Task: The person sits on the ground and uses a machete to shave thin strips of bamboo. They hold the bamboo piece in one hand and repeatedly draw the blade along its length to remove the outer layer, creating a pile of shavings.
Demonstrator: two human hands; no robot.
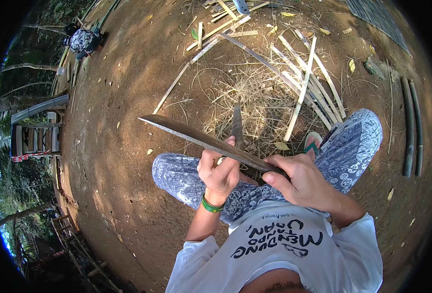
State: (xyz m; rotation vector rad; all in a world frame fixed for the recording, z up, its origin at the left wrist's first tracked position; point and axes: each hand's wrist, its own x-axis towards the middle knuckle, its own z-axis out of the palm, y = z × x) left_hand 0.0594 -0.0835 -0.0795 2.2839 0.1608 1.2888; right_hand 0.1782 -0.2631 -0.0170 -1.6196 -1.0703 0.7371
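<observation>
A long dark machete blade runs from the upper left down to my right hand, which grips its handle end. My left hand is closed around a thin grey bamboo strip that stands up behind the blade and points away from me. The blade's edge lies across the strip just above my left fingers. I sit with patterned blue-and-white trousers, knees spread to either side of the hands. A green band circles my left wrist.
Split pale bamboo slats and dry shavings litter the bare earth ahead. Two thick bamboo poles lie at the right. A wooden structure stands at the left, and another person crouches at the far upper left.
</observation>
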